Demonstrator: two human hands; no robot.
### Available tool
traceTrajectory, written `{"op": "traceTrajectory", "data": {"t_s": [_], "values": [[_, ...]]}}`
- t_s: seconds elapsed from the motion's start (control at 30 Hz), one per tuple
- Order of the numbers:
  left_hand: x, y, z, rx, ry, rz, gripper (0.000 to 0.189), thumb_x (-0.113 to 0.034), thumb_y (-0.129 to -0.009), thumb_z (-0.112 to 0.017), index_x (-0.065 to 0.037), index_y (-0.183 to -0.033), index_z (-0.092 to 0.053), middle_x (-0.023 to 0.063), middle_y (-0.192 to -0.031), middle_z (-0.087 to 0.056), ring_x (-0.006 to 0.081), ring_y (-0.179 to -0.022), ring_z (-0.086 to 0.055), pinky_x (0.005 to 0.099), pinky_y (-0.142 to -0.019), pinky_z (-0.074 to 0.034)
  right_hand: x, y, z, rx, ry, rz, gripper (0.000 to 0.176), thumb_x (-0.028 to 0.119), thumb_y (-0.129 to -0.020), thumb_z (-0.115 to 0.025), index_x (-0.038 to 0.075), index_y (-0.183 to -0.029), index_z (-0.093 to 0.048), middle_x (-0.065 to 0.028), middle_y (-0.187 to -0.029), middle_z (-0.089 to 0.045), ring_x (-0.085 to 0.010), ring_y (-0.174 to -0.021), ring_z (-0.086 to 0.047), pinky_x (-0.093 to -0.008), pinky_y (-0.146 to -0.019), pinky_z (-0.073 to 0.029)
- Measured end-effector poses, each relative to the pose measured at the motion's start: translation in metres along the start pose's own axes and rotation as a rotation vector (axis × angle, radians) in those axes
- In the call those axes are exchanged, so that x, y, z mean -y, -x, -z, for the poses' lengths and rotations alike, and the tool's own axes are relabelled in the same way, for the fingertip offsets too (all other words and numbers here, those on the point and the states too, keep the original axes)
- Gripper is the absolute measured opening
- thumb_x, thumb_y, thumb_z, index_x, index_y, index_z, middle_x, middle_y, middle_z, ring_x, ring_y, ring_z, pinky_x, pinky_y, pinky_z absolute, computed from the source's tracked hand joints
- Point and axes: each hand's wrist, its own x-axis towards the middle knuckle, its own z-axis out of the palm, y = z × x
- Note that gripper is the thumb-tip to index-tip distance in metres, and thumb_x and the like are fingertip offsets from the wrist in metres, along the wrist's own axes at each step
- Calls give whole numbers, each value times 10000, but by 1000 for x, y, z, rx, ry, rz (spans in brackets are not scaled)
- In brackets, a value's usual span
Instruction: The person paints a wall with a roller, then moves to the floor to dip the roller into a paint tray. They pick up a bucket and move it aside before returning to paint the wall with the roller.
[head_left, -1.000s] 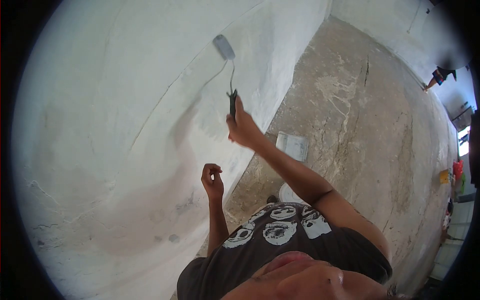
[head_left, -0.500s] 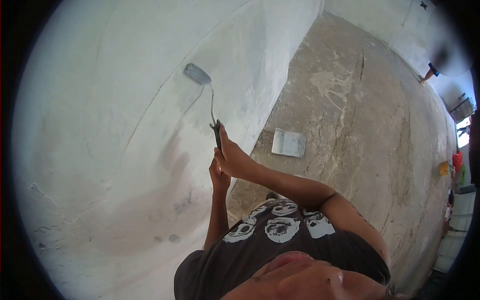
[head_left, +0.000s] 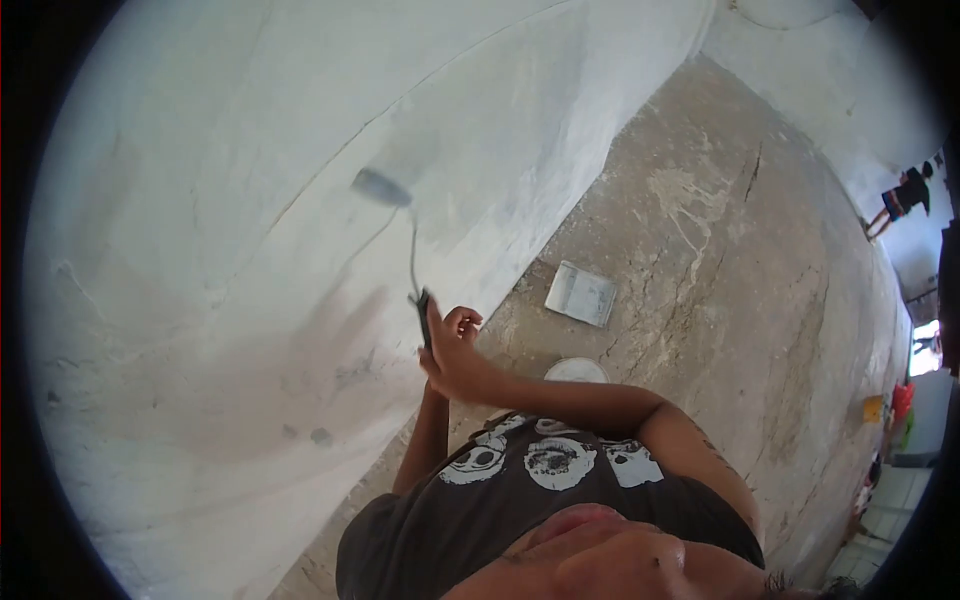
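Observation:
A paint roller [head_left: 382, 187] rests against the pale wall, its grey sleeve blurred by motion. Its thin wire frame runs down to a dark handle [head_left: 425, 320]. My right hand [head_left: 452, 362] is closed round that handle, with the forearm stretched across in front of my chest. My left hand [head_left: 464, 322] is mostly hidden behind the right one; only some loosely curled fingers show, apart from the handle. Below the roller, shadows of the arms and tool fall on the wall.
On the cracked concrete floor [head_left: 740, 330] sit a whitish paint tray [head_left: 581, 294] and a round white lid or bucket [head_left: 577, 370]. Another person [head_left: 903, 198] stands by the far wall. A yellow bucket [head_left: 873, 409] and red item [head_left: 903, 400] are at the right.
The roller has moved down the wall, and my right hand has lowered with it. My left hand's fingers now show to the right of the handle. The view has shifted, revealing more of the other person.

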Motion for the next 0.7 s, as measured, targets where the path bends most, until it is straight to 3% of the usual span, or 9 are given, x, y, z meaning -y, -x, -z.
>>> {"op": "traceTrajectory", "data": {"t_s": [0.13, 0.23, 0.3, 0.33, 0.47, 0.53, 0.57, 0.6, 0.7], "values": [[-11, 6, -25, -33, -683, -121, 416, -134, -893, -620, 18, -1248, -469, 169, -932, -669, 278, -847, -685, 389, -737, -527, -10, 6, -8, -28, -31, -6, 783, 195, -927, -531, -114, -1491, -84, -476, -966, -415, -494, -858, -495, -521, -820, -413], [-18, 14, -43, -77, -1184, -224, 403, -148, -908, -607, 23, -1247, -470, 176, -940, -674, 282, -855, -689, 397, -737, -529, -42, -40, -6, -224, -638, 173, 711, 106, -959, -511, -72, -1504, -91, -220, -748, -598, -330, -623, -637, -414, -568, -488], [-19, 19, -39, -40, -1257, -18, 322, -153, -942, -568, 11, -1213, -509, 152, -906, -678, 251, -819, -686, 373, -710, -531, -37, -64, 50, 39, -744, -49, 733, 59, -948, -449, -65, -1499, 19, -279, -890, -638, -313, -669, -678, -418, -576, -544], [-20, 21, -44, -64, -1249, -24, 322, -153, -942, -568, 11, -1213, -509, 152, -906, -678, 251, -819, -686, 373, -710, -531, -41, -76, 56, 74, -818, -42, 751, 75, -948, -456, -96, -1478, 47, -209, -745, -619, -243, -542, -636, -379, -484, -516], [5, 31, -5, -117, -1198, 21, 245, -121, -957, -540, -5, -1173, -541, 108, -925, -663, 202, -808, -647, 338, -741, -524, -28, -69, -2, 116, -738, 10, 735, 92, -971, -476, -92, -1486, 15, -179, -706, -617, -252, -529, -643, -368, -502, -523], [36, 25, 33, -22, -1330, -438, 220, -192, -1006, -520, -20, -1140, -553, 82, -960, -630, 150, -860, -606, 308, -768, -507, -30, -48, -48, 217, -417, 100, 757, 140, -944, -526, -98, -1490, -59, -290, -832, -639, -396, -647, -662, -473, -647, -538], [38, 23, 21, -138, -821, 27, 250, -264, -1040, -499, -37, -1131, -552, 61, -952, -594, 121, -860, -568, 281, -747, -486, -30, -41, -60, 277, -481, 155, 736, 148, -935, -539, -102, -1482, -115, -318, -897, -635, -443, -751, -654, -492, -729, -525], [41, 25, 14, -131, -831, 29, 509, -518, -1027, -421, -44, -1151, -558, 32, -920, -613, 119, -750, -569, 290, -679, -478, -30, -35, -69, 339, -549, 209, 717, 156, -926, -551, -105, -1474, -170, -347, -963, -632, -490, -856, -646, -512, -810, -512], [64, 38, 18, -147, -968, 9, 456, -474, -1026, -460, -51, -1170, -554, 34, -944, -619, 113, -768, -572, 285, -684, -480, -46, -14, -117, 331, -609, 183, 654, 148, -924, -552, -95, -1456, -257, -370, -1132, -590, -510, -1056, -591, -502, -925, -472]]}}
